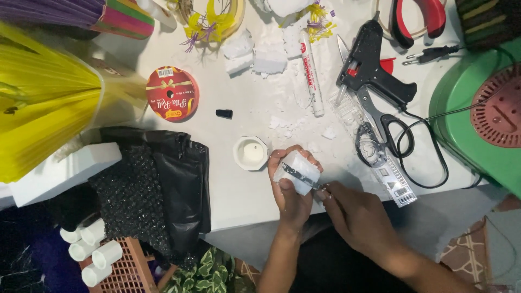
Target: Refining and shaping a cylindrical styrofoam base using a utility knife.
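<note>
White foam block [297,171] sits clenched in the left hand [290,190] while the right hand [355,214] grips a knife blade [298,174] against it.

The white table [244,195] carries a black glue gun [374,68], red ribbon spool [172,93], white octagonal candle cup [251,153], white foam crumbs [285,116].

Two bare forearms in from the bottom edge, no sleeves, no watch, no bracelet showing. Left hand [293,190] and right hand [355,214] both ungloved, no rings visible on the fingers, nails short and plain. Dark clothing, black by the look, just beneath the arms.
</note>
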